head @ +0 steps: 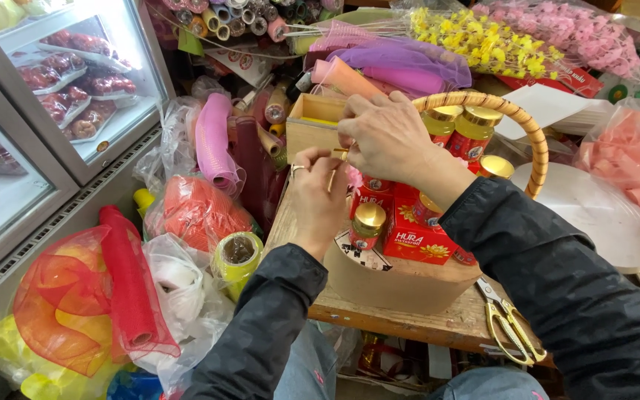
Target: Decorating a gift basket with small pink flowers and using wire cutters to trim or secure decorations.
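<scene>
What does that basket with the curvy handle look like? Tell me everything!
The basket is a round tub with plain tan walls that look like card or thin wood. A woven, straw-coloured hoop handle arches upright over it. It stands on a worn wooden table and holds gold-lidded jars and red boxes. The right hand reaches over it, and the left hand hovers at its near-left edge.

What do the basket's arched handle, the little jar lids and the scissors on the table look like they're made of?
The basket handle looks like rattan or cane: tan, with tight spiral wrapping. The jar lids look like shiny gold-coloured metal, though metallised plastic is possible; they catch highlights. The scissors have steel-grey blades and glossy gold loops, probably plated metal. The table beneath is bare, worn wood with visible grain.
</scene>
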